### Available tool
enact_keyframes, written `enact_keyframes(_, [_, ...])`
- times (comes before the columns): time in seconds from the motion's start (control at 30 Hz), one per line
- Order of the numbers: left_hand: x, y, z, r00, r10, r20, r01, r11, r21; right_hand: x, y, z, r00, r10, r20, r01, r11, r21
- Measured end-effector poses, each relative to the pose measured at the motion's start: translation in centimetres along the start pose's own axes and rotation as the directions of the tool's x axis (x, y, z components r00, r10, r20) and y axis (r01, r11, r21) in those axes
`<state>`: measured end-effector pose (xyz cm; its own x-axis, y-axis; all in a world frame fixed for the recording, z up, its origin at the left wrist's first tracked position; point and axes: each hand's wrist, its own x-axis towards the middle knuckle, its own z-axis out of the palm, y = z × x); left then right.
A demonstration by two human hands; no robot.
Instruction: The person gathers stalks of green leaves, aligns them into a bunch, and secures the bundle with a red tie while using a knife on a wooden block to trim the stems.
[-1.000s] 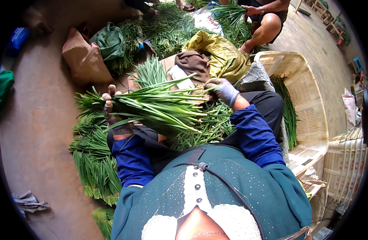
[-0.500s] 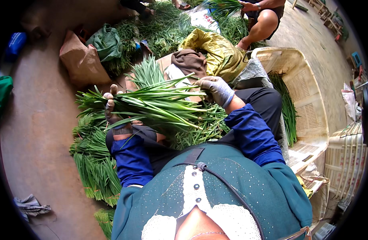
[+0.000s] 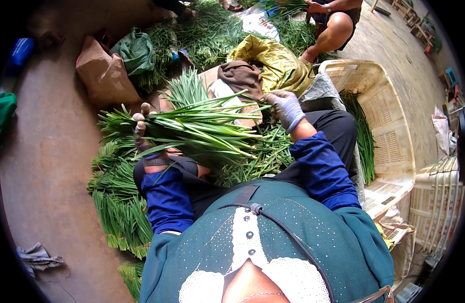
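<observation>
My left hand point(image 3: 142, 126), in a dirty pale glove, is closed round a loose bunch of garlic chives point(image 3: 197, 126). The long flat green leaves lie sideways above my lap, pointing right. By the right-hand ends of the leaves is my right hand point(image 3: 287, 110), also gloved, its fingers pinched together. What is between those fingers is too small to tell. Below the bunch, loose chive leaves point(image 3: 265, 159) cover the space between my legs. Just behind it a paler sheaf of chives point(image 3: 186, 91) lies against a brick-coloured block.
Tied chive bundles point(image 3: 124, 219) are stacked at my left. A cream plastic crate point(image 3: 389, 121) with chives stands at my right. Ahead are a yellow sack point(image 3: 288, 76), a brown cloth point(image 3: 240, 78), a tan bag point(image 3: 103, 76) and a chive heap point(image 3: 207, 40). Another person point(image 3: 338, 28) crouches at far right.
My right hand has moved a little to the right, away from the middle of the bunch. My left hand still holds the chives in nearly the same place.
</observation>
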<state>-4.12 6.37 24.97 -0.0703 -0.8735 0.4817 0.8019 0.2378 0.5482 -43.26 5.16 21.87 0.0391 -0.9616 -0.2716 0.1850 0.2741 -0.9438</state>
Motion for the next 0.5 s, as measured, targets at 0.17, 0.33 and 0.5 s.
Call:
enact_keyframes(0.17, [0.1,1.1,0.7,0.998,0.046,-0.034,-0.048,0.998,-0.035,2.2,2.9,-4.0,0.961,0.115,0.251,0.165,0.491,-0.856])
enact_keyframes(0.33, [-0.4,1.8,-0.9,0.991,0.091,-0.1,-0.092,0.996,0.002,-0.7,3.9,-1.8,0.884,0.126,0.451,0.32,0.539,-0.779])
enact_keyframes(0.5, [-1.0,1.6,-1.7,0.983,0.096,-0.157,-0.096,0.995,0.005,0.0,0.7,1.3,0.927,-0.015,0.375,0.082,0.983,-0.162])
